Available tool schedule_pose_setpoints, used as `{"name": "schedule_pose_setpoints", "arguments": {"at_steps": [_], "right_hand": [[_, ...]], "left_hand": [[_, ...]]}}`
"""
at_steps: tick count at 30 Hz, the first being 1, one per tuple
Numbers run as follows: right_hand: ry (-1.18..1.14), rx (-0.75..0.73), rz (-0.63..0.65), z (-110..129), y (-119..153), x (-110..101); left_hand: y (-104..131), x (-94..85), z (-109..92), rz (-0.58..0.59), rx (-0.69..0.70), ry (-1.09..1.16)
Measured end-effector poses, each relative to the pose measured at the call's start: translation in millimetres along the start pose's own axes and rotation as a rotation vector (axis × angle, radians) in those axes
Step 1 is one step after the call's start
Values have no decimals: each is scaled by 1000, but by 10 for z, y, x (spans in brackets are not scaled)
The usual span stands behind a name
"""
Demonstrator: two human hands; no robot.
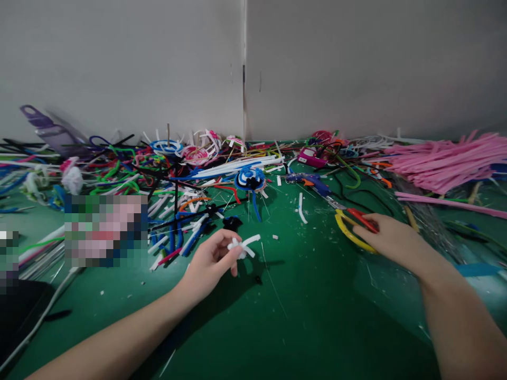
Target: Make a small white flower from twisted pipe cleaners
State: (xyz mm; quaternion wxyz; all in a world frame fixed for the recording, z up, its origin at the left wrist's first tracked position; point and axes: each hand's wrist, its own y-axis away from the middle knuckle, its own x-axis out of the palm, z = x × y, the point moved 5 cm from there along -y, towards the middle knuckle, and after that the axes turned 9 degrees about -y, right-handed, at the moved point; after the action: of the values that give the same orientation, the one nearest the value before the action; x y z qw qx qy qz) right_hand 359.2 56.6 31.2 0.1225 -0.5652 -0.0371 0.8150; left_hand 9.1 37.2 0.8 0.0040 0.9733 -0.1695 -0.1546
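Green tabletop [317,311] beneath both hands: left hand [216,258] pinching a white pipe-cleaner piece [242,247]; right hand [386,237] gripping the handles of red-and-yellow scissors [354,230], near the glue gun [312,183].

fuzzy white pipe-cleaner piece [249,249], glossy green tabletop [317,306], matt grey wall [119,63]

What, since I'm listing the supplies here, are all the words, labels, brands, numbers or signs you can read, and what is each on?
No text is readable.
Magenta block: pale marks, too small to read.
Purple bottle: too blurred to read.
Behind the pixelation: hidden.
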Motion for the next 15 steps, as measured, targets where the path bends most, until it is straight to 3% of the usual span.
{"name": "schedule_pose_setpoints", "arguments": {"at_steps": [2, 6, 11, 15], "right_hand": [[61, 105, 145, -53, 8, 69], [110, 187, 238, -116, 3, 93], [146, 207, 300, -216, 13, 83], [60, 140, 360, -202, 66, 61]], "left_hand": [[-2, -4, 6, -2, 2, 4], [-14, -2, 6, -1, 6, -3], [-13, 9, -7, -1, 8, 0], [-3, 18, -6, -1, 1, 9]]}}
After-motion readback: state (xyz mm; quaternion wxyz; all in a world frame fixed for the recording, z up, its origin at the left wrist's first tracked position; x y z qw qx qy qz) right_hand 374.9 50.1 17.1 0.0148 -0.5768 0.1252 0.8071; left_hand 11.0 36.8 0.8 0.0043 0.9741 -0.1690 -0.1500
